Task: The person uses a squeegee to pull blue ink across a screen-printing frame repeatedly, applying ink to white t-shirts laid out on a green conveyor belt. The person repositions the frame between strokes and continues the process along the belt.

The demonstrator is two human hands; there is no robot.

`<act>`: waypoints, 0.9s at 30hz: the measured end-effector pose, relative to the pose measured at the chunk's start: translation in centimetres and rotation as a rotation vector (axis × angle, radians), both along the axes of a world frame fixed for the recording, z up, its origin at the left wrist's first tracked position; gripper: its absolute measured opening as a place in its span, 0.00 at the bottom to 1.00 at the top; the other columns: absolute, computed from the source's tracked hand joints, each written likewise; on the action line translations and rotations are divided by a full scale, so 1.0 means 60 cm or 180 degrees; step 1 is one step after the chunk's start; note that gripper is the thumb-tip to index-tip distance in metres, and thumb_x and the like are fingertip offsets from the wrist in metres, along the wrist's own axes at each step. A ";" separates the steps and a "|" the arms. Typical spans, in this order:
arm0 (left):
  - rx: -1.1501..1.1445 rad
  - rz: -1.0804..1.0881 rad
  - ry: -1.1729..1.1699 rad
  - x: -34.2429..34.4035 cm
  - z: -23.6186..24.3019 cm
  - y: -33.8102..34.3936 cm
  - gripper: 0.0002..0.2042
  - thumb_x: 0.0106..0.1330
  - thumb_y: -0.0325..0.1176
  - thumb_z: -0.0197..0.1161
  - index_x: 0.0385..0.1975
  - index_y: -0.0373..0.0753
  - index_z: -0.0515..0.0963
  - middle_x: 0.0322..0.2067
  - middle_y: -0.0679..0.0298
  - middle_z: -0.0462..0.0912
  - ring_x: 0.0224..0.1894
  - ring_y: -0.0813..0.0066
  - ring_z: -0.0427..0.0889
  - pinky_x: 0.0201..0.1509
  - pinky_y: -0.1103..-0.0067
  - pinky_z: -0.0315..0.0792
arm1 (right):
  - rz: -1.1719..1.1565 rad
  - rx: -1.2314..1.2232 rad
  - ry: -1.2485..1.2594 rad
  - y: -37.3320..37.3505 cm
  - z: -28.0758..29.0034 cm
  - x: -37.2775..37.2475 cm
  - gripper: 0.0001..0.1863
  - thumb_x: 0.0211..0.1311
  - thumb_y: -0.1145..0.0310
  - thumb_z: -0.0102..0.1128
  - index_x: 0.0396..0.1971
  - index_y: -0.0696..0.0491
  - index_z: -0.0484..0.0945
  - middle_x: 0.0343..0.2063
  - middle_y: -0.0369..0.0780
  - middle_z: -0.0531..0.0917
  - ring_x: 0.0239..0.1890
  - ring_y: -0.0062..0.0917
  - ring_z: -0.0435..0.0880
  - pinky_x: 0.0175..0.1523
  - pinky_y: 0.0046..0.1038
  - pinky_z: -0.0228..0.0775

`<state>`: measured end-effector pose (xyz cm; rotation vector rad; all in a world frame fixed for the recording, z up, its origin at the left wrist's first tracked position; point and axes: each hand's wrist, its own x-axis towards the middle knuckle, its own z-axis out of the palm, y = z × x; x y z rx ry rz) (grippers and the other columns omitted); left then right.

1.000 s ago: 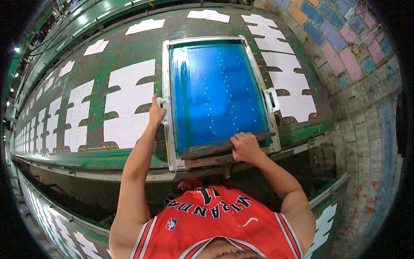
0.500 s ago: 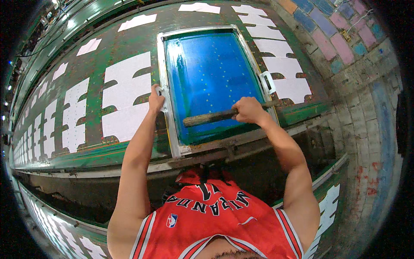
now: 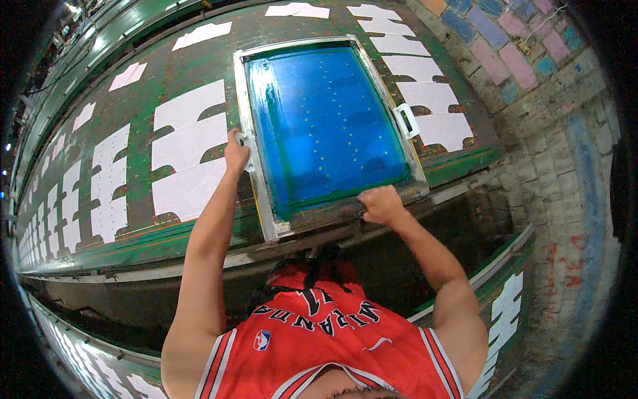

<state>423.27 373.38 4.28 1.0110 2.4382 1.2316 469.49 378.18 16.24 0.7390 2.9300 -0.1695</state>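
A printing screen (image 3: 240, 86) with a pale metal frame and blue mesh lies on the long green table. Small light dots run in rows down the mesh. My left hand (image 3: 237, 151) is closed around the white handle on the screen's left side. My right hand (image 3: 382, 205) grips the dark, worn wooden squeegee (image 3: 332, 214) at the near edge of the screen, and the bar lies low along that edge. On the frame's right side sits another white handle (image 3: 407, 121), with no hand on it.
White cut fabric pieces (image 3: 189, 139) lie in rows on the table (image 3: 136, 96) to the left, and more (image 3: 428, 100) to the right. A second table with white pieces (image 3: 508, 312) stands behind me. Paving and coloured bricks (image 3: 492, 60) border the right side.
My right hand has drawn the squeegee toward me, from the lower part of the mesh to the near frame edge. My left hand stays on the handle.
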 end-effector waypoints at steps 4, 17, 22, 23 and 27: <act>-0.0059 0.0078 -0.0025 0.003 0.005 0.000 0.36 0.51 0.22 0.61 0.64 0.53 0.63 0.43 0.42 0.85 0.44 0.39 0.85 0.47 0.57 0.78 | 0.0226 0.0448 0.0655 -0.023 -0.028 0.015 0.16 0.39 0.62 0.70 0.29 0.52 0.78 0.33 0.40 0.84 0.39 0.36 0.86 0.42 0.39 0.80; -0.0212 0.0277 0.0049 0.024 0.036 -0.005 0.30 0.53 0.20 0.55 0.60 0.48 0.67 0.34 0.38 0.83 0.39 0.34 0.82 0.44 0.50 0.73 | 0.0412 0.0603 0.0688 0.192 -0.021 -0.143 0.09 0.47 0.64 0.66 0.29 0.52 0.82 0.30 0.41 0.85 0.33 0.38 0.87 0.38 0.41 0.80; -0.0079 0.0318 0.0018 0.032 0.042 -0.007 0.32 0.51 0.20 0.55 0.60 0.49 0.68 0.35 0.39 0.84 0.38 0.35 0.82 0.42 0.52 0.73 | 0.0434 0.0971 0.0506 0.312 0.001 -0.251 0.10 0.51 0.64 0.60 0.31 0.52 0.83 0.31 0.43 0.86 0.32 0.41 0.88 0.38 0.44 0.80; -0.0058 0.0344 0.0046 0.033 0.043 -0.005 0.32 0.51 0.20 0.55 0.61 0.49 0.68 0.35 0.39 0.84 0.38 0.35 0.83 0.42 0.52 0.73 | 0.0252 0.0776 0.0347 0.339 0.001 -0.278 0.11 0.48 0.66 0.61 0.33 0.49 0.87 0.34 0.44 0.87 0.35 0.42 0.88 0.43 0.49 0.80; -0.0147 0.0403 0.0021 0.038 0.048 -0.005 0.32 0.51 0.21 0.57 0.60 0.51 0.68 0.36 0.40 0.84 0.39 0.37 0.83 0.43 0.53 0.74 | 0.0200 0.0776 0.0260 0.447 0.009 -0.371 0.12 0.49 0.65 0.62 0.34 0.49 0.87 0.35 0.44 0.88 0.36 0.43 0.89 0.44 0.47 0.80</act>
